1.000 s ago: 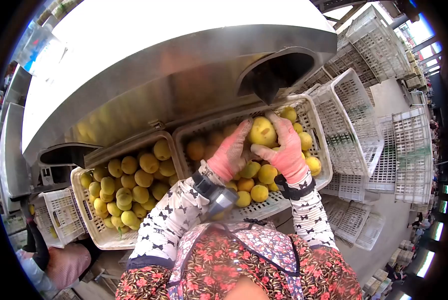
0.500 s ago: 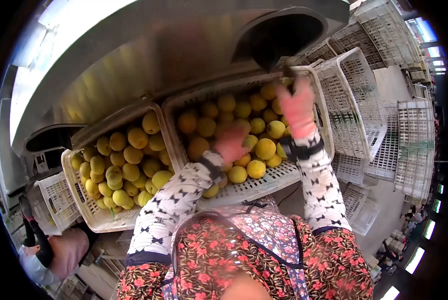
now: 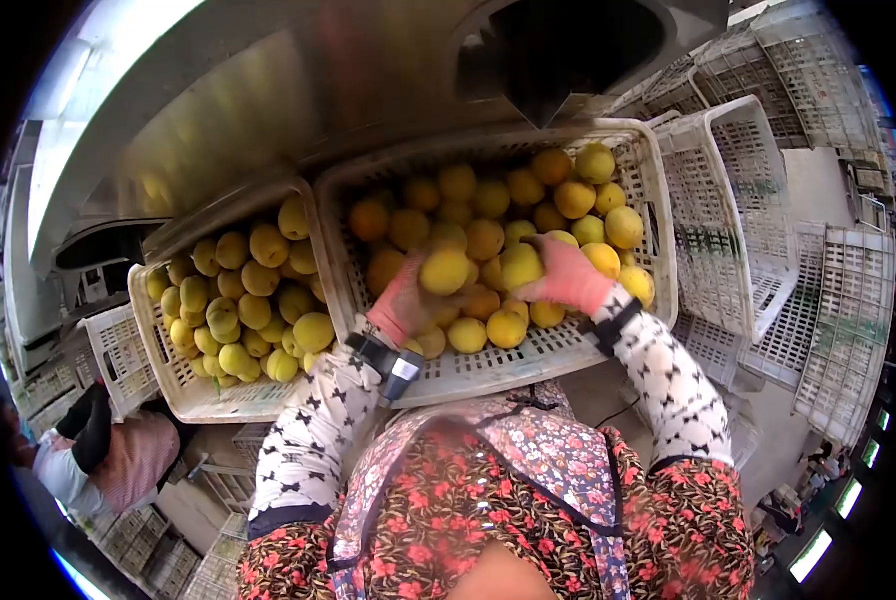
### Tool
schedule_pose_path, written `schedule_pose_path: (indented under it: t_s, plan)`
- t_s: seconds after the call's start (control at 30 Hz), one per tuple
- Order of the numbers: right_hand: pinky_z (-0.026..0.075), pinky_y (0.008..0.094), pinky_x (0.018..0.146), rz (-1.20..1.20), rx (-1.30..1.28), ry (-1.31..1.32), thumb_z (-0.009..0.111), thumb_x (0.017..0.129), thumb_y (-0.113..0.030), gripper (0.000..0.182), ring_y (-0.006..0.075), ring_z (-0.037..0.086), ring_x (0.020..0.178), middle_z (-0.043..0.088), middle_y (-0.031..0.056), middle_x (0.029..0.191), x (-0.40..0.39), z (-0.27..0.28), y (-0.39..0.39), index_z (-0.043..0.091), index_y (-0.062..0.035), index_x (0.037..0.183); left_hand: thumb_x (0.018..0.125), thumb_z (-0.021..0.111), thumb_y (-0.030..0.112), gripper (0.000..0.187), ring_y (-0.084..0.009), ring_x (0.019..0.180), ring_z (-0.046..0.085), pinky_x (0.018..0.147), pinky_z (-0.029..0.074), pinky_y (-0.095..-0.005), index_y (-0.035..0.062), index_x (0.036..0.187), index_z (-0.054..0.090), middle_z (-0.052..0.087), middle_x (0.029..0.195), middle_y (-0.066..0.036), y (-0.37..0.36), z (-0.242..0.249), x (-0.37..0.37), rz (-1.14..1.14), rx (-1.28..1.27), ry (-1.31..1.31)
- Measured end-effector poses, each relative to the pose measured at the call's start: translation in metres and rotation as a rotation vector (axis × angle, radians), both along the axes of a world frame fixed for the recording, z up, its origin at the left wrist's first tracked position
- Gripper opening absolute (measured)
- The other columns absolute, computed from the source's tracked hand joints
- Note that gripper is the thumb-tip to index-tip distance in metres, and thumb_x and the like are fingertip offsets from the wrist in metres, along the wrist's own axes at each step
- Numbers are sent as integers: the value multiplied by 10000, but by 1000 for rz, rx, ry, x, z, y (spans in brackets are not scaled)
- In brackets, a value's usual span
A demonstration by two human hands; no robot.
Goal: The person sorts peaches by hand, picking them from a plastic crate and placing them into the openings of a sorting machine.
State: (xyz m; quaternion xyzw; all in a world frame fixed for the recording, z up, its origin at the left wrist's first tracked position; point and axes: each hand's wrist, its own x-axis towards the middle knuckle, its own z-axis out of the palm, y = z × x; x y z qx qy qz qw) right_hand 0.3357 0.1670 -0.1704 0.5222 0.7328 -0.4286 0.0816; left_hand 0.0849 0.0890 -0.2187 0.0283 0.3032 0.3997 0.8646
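Observation:
Both my hands, in pink gloves, are over a white slatted crate (image 3: 668,250) of round yellow-orange fruit. My left hand (image 3: 400,300) is closed round a yellow fruit (image 3: 444,271) near the crate's middle. Facing it, my right hand (image 3: 568,277) has its fingers round another yellow fruit (image 3: 521,266). More fruit lies beneath and around both hands, and some fingertips are hidden behind the held fruit. Close by on the left, a second white crate (image 3: 223,408) holds more oval yellow fruit.
Beyond the crates stands a large metal machine (image 3: 298,90) with a dark opening (image 3: 578,50). Stacked white crates (image 3: 713,220) are at the right. At the lower left, another person (image 3: 118,460) is beside more crates.
My right hand has come from the crate's far right corner down to its middle and now holds a fruit. My left hand has shifted slightly left, with a fruit in its grasp.

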Motion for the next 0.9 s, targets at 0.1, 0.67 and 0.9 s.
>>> schedule_pose_path:
  t_s: [0.1, 0.67, 0.9]
  plan:
    - [466, 408, 1006, -344, 36, 588, 891, 596, -439, 1018, 372, 593, 1162, 607, 230, 1253, -12, 12, -20, 452, 28, 1387, 886, 563, 664, 730, -357, 1269, 498, 1087, 370, -584, 115, 1364, 503, 532, 1389, -121, 8, 11, 21, 228, -145, -305]
    - [470, 466, 1012, -520, 991, 359, 776, 729, -574, 1046, 439, 519, 1241, 425, 335, 1390, -84, 113, 68, 342, 55, 1444, 945, 627, 251, 417, -238, 1145, 599, 1018, 470, -371, 51, 1297, 526, 630, 1213, -75, 78, 82, 7, 416, 385, 164]
    - [509, 450, 928, -511, 947, 424, 815, 716, -476, 880, 419, 604, 1099, 566, 263, 1265, -99, 79, 28, 457, -5, 1368, 937, 662, 239, 317, -210, 1020, 629, 919, 498, -341, 67, 1199, 615, 670, 1111, -63, 89, 88, 20, 395, 248, -20]
